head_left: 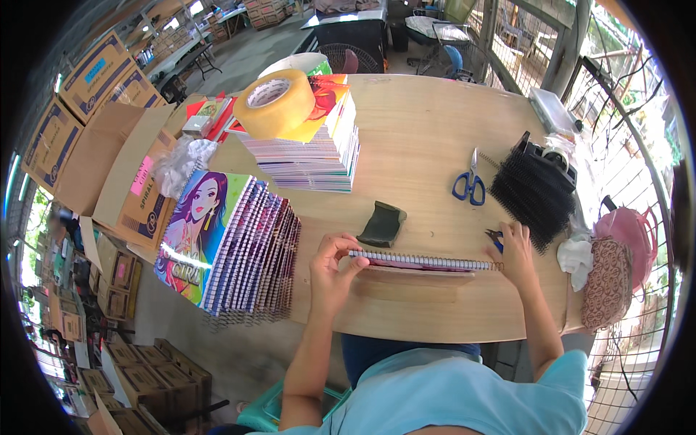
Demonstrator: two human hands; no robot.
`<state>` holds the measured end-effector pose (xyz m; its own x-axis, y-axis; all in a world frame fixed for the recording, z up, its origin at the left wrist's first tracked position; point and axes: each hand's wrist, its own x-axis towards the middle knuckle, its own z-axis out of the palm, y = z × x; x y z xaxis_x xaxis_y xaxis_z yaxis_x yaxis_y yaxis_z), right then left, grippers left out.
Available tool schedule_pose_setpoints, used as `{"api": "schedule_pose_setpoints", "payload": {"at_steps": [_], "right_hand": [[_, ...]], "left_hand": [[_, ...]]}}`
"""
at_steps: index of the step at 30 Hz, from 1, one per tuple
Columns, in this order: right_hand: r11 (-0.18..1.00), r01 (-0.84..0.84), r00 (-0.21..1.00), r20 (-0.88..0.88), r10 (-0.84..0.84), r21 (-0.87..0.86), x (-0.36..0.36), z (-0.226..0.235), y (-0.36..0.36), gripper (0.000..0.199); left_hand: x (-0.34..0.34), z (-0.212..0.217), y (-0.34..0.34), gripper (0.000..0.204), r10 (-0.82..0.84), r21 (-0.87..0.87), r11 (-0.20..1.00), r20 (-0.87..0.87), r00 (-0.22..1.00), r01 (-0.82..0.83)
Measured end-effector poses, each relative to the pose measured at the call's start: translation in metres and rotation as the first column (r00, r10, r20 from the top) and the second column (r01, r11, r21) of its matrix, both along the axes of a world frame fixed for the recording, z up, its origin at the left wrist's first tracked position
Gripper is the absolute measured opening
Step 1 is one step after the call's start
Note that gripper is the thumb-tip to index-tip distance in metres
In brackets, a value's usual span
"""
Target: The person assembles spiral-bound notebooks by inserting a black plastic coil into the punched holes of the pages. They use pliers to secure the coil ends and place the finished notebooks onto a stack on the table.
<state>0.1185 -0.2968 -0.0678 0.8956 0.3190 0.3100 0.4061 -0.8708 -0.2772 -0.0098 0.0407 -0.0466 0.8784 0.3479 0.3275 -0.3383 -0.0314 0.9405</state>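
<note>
A spiral notebook (428, 262) stands on edge near the front of the table, its wire-coil spine facing up. My left hand (335, 270) pinches the left end of that spine between thumb and fingers. At the other end of the coil, my right hand (518, 254) is closed around small pliers (494, 238) with dark blue on them; the coil's tip lies close to these fingers, and whether they touch it is hard to see. Just beyond the notebook lies a dark green curved piece (383, 225). Blue-handled scissors (470, 185) rest farther back on the right.
Black spiral coils (528, 196) lie in a heap at right, beside a pink bag (628, 235) and a white cloth (576, 259). Finished-looking notebooks (232, 246) are stacked at left. Behind them, a tape roll (274, 103) tops a paper stack (312, 156). Cardboard boxes (130, 174) stand left of the table (428, 138).
</note>
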Motion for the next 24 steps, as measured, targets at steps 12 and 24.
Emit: {"api": "schedule_pose_setpoints", "payload": {"at_steps": [12, 24], "right_hand": [[0.781, -0.623, 0.732, 0.376, 0.567, 0.036, 0.003, 0.126, 0.054, 0.045], [0.271, -0.656, -0.049, 0.398, 0.916, -0.705, -0.007, 0.177, 0.182, 0.015]], "left_hand": [[-0.001, -0.001, -0.007, 0.040, -0.031, -0.332, 0.943, 0.021, 0.999, 0.037], [0.005, 0.002, -0.011, 0.063, -0.056, -0.428, 0.902, 0.024, 0.998, 0.060]]}}
